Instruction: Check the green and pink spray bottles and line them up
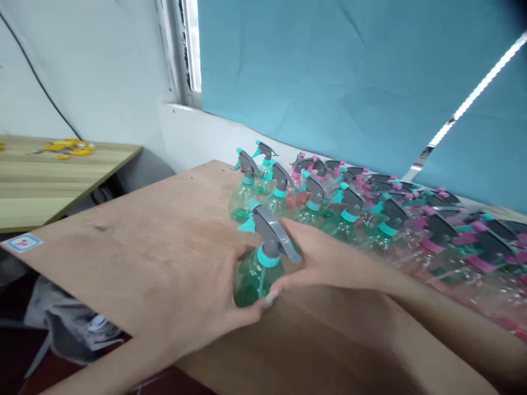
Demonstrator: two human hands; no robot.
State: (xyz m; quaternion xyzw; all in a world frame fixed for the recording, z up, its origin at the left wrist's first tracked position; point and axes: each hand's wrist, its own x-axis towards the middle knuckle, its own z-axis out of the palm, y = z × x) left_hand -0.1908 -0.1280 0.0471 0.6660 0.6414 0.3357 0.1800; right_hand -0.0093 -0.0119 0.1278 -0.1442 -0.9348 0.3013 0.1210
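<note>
A green see-through spray bottle (pixel 251 280) with a grey and teal trigger head is held upright between both my hands over the wooden table (pixel 164 247). My left hand (pixel 228 296) is closed round the bottle's left side and lower front. From the right, my right hand (pixel 307 249) grips it, thumb low near the left thumb; its other fingers are hidden behind the bottle. Just beyond stand more spray bottles, the closest a green one (pixel 244 197) with a teal collar.
Rows of green and pink spray bottles (pixel 382 230) fill the table's right and back. A blue sheet (pixel 329 82) covers the window behind. At far left, a second table (pixel 49 181) carries small yellow pieces (pixel 68 146). A sticker (pixel 22 242) marks the table's left corner.
</note>
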